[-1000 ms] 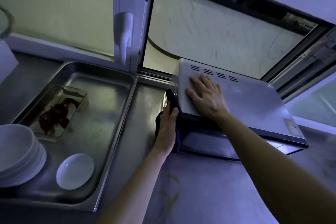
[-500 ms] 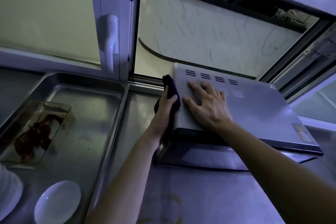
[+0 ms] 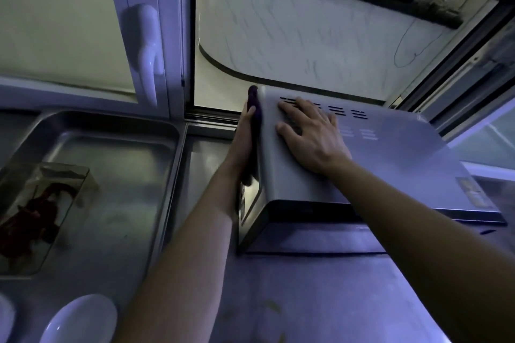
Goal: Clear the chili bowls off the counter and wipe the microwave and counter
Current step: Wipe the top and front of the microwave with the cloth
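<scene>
Left hand [image 3: 245, 131] wiped the side of the microwave [image 3: 390, 161] while the right hand [image 3: 312, 136] steadied it.
The left hand pressed a dark cloth [image 3: 255, 108] against the microwave's left wall near the rear corner, fingers straight. The right hand lay open, palm down, on top by the vent slots. The microwave stood on the steel desk [image 3: 306, 301]. To its left, a white bowl [image 3: 80, 320] and a clear box [image 3: 39, 217] of red chilies sat in the tray [image 3: 125, 175].

I count one microwave [image 3: 362, 164], one cloth [image 3: 255, 108], one tray [image 3: 125, 189], one clear box [image 3: 41, 211], and two bowls [image 3: 80, 320] at seven o'clock.
</scene>
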A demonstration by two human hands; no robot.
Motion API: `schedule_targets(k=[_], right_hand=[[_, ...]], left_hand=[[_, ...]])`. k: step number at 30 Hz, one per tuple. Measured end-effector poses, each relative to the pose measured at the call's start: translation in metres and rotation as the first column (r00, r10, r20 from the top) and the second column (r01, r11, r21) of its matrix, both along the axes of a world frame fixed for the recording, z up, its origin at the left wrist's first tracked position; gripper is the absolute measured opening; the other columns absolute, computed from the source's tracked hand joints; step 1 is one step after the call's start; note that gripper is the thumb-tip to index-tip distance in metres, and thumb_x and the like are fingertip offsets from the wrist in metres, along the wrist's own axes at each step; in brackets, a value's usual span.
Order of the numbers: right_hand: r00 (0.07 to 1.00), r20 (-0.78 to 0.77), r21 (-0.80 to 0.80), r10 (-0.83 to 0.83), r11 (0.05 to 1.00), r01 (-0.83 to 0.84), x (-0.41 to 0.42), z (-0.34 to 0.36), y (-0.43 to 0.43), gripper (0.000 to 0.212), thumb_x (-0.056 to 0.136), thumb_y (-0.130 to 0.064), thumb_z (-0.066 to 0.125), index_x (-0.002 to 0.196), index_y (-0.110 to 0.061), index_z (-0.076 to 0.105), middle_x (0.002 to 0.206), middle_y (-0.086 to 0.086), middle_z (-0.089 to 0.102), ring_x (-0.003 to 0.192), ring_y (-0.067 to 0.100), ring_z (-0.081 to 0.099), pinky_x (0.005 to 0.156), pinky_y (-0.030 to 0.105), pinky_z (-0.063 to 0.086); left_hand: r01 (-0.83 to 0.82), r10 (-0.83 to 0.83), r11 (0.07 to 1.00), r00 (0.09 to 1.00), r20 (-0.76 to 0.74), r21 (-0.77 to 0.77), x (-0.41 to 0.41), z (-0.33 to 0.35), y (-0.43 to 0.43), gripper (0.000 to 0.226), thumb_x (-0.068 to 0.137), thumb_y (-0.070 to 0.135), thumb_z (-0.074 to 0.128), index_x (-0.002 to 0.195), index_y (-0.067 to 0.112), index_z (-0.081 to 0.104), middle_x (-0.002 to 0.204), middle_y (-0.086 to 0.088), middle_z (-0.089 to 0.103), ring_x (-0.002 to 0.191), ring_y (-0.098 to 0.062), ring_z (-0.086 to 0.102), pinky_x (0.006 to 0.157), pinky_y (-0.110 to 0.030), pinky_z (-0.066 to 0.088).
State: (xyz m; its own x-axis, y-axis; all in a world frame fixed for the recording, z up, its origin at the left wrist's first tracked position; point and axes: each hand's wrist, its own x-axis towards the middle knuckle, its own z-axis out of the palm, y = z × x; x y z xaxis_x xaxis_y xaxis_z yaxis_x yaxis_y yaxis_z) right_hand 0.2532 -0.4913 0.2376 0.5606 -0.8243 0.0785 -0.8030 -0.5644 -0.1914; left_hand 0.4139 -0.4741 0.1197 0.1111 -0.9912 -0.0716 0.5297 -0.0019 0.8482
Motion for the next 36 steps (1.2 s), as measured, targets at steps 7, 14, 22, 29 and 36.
schedule_targets(k=[7, 14, 22, 29, 36], right_hand=[[1.0, 0.023, 0.013, 0.003, 1.0, -0.003, -0.001, 0.002, 0.003, 0.079, 0.092, -0.074, 0.023, 0.166, -0.046, 0.031, 0.178, -0.004, 0.019, 0.165, 0.017, 0.012, 0.132, 0.057, 0.002], [0.999, 0.038, 0.017, -0.006, 1.0, 0.005, 0.0, 0.001, 0.002, 0.075, 0.097, -0.074, 0.022, 0.165, -0.045, 0.033, 0.178, -0.005, 0.021, 0.165, 0.016, 0.013, 0.132, 0.058, 0.004], [1.0, 0.025, -0.013, 0.001, 1.0, 0.0, 0.0, 0.001, 0.003, 0.084, 0.09, -0.082, 0.02, 0.165, -0.047, 0.032, 0.178, -0.005, 0.021, 0.165, 0.016, 0.014, 0.132, 0.057, 0.004], [0.999, 0.048, -0.021, -0.005, 1.0, 0.006, -0.001, -0.001, 0.0, 0.079, 0.092, -0.081, 0.029, 0.163, -0.047, 0.037, 0.176, -0.006, 0.025, 0.163, 0.016, 0.019, 0.132, 0.059, 0.007], [0.998, 0.059, -0.01, -0.014, 1.0, 0.015, -0.001, 0.001, 0.0, 0.074, 0.095, -0.077, 0.032, 0.162, -0.047, 0.039, 0.176, -0.005, 0.027, 0.162, 0.018, 0.022, 0.132, 0.057, 0.007]], left_hand=[[-0.221, 0.221, 0.974, 0.975, -0.008, -0.057, -0.052, 0.022, 0.084, 0.062, 0.1, 0.058, 0.06, 0.159, 0.052, 0.042, 0.163, 0.008, 0.052, 0.148, -0.017, 0.053, 0.123, -0.046, 0.043], [-0.052, 0.066, 0.991, 0.991, -0.117, 0.124, -0.013, -0.029, 0.022, 0.073, 0.099, 0.076, 0.051, 0.149, 0.025, 0.063, 0.151, -0.02, 0.062, 0.139, -0.039, 0.06, 0.12, -0.057, 0.047], [-0.265, 0.271, 0.96, 0.96, 0.063, -0.093, -0.019, 0.013, 0.015, 0.058, 0.088, 0.07, 0.071, 0.143, 0.07, 0.05, 0.162, 0.007, 0.053, 0.147, -0.018, 0.053, 0.124, -0.047, 0.04], [-0.075, 0.095, 0.989, 0.982, -0.162, 0.127, -0.007, -0.124, -0.007, 0.094, 0.078, 0.093, 0.065, 0.155, 0.04, 0.055, 0.159, -0.007, 0.057, 0.144, -0.028, 0.058, 0.126, -0.056, 0.036], [-0.196, 0.19, 0.979, 0.978, -0.089, -0.063, -0.043, 0.004, 0.063, 0.061, 0.098, 0.059, 0.064, 0.156, 0.05, 0.049, 0.161, 0.004, 0.056, 0.148, -0.022, 0.053, 0.124, -0.049, 0.04]])
